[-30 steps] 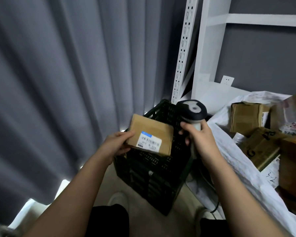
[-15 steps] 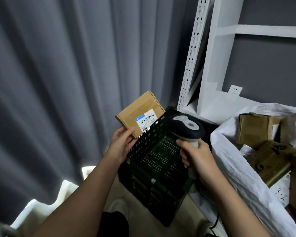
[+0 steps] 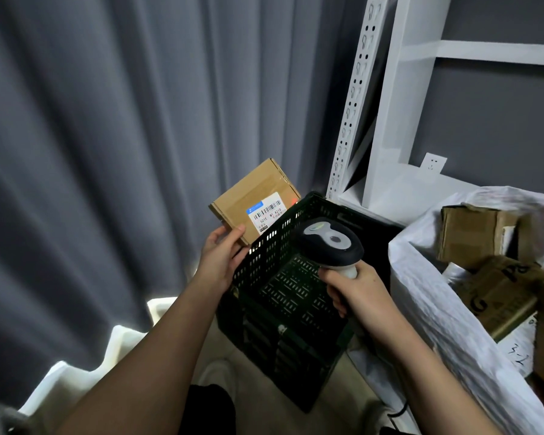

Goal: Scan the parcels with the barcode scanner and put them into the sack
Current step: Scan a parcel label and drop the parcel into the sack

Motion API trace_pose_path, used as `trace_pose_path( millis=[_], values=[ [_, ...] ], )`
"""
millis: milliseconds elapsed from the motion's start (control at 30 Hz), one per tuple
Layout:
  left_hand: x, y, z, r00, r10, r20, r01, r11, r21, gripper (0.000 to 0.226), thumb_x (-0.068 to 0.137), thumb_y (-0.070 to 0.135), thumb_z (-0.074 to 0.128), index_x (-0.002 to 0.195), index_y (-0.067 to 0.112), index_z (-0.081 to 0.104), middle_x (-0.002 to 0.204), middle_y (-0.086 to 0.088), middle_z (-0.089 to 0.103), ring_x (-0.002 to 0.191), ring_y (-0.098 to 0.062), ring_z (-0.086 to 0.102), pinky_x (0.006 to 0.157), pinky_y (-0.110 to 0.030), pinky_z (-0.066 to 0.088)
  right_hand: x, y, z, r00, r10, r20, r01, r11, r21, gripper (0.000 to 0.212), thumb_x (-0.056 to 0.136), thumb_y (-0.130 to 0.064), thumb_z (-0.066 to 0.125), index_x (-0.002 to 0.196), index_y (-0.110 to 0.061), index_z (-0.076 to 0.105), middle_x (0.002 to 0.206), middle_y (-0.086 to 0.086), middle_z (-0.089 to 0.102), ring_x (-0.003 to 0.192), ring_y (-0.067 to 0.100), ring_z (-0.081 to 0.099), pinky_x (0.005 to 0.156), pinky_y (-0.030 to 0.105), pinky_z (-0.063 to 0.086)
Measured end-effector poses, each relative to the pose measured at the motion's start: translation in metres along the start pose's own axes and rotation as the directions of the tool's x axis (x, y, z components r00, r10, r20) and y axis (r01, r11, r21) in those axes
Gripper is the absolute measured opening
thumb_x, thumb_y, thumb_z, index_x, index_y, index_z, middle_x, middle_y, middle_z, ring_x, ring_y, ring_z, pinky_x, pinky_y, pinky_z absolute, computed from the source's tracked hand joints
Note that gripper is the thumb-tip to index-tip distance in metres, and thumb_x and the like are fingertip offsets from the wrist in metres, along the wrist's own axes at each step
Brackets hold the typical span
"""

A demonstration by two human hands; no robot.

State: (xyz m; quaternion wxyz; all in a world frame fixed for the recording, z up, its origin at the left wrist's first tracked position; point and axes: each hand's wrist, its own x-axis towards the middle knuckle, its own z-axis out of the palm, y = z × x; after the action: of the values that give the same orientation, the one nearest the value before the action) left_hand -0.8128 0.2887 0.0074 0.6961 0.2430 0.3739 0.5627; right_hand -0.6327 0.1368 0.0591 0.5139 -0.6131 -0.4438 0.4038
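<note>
Grey curtains back a dark crate (image 3: 283, 296); since half a second ago little has shifted. Left hand (image 3: 222, 259) pinches the parcel's (image 3: 248, 200) lower corner beyond the crate's left rim, thumb on its labelled face. Right hand (image 3: 355, 288) grips the scanner (image 3: 328, 243) above the crate, apparently aimed at the label; the sack (image 3: 427, 306) lies right.

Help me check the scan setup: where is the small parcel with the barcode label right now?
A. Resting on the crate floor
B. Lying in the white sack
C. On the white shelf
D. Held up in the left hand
D: the left hand holds the small parcel up beyond the black crate, its label facing the camera.
</note>
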Motion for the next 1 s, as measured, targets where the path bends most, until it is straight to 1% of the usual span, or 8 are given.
trace_pose_path(
  millis=[200,467,867,1000],
  values=[
    [0.0000,0.0004,-0.0001,1.000,0.010,0.011,-0.010,1.000,0.014,0.048,0.089,0.007,0.065,0.133,0.004,0.046,0.110,-0.015,0.070,0.095,-0.020,0.070,0.067,-0.027,0.059,-0.0019,-0.0024,0.0036,1.000,0.002,0.003,-0.002,1.000,0.026,0.021,0.088,-0.009,0.064,0.075,-0.011,0.048,0.049,0.000,0.044,0.041,0.013,0.036,0.046,0.031,0.030],
    [0.0031,0.0007,-0.0043,1.000,0.005,0.009,-0.005,1.000,0.011,0.050,0.089,0.007,0.065,0.135,0.003,0.045,0.117,-0.017,0.067,0.103,-0.023,0.068,0.069,-0.027,0.059,-0.0015,-0.0021,0.0061,1.000,-0.011,0.005,0.011,1.000,-0.020,0.021,0.086,-0.012,0.066,0.072,-0.014,0.050,0.050,0.001,0.047,0.042,0.015,0.037,0.047,0.030,0.032],
    [0.0027,0.0019,-0.0066,1.000,0.002,0.023,-0.003,1.000,0.013,0.046,0.089,0.008,0.065,0.131,0.003,0.049,0.104,-0.013,0.073,0.094,-0.020,0.071,0.068,-0.027,0.058,-0.0007,-0.0021,0.0069,1.000,-0.029,0.005,0.029,0.998,-0.061,0.024,0.084,-0.015,0.067,0.067,-0.018,0.050,0.048,-0.005,0.047,0.041,0.010,0.040,0.049,0.029,0.035],
    [0.0021,0.0023,-0.0063,1.000,0.008,0.019,-0.009,0.999,0.036,0.045,0.089,0.009,0.064,0.131,0.003,0.049,0.104,-0.012,0.072,0.093,-0.019,0.071,0.070,-0.027,0.059,-0.0012,-0.0027,0.0063,0.999,-0.049,0.007,0.050,0.995,-0.091,0.025,0.084,-0.016,0.068,0.066,-0.017,0.049,0.047,-0.006,0.048,0.042,0.009,0.041,0.050,0.028,0.036]
  ],
)
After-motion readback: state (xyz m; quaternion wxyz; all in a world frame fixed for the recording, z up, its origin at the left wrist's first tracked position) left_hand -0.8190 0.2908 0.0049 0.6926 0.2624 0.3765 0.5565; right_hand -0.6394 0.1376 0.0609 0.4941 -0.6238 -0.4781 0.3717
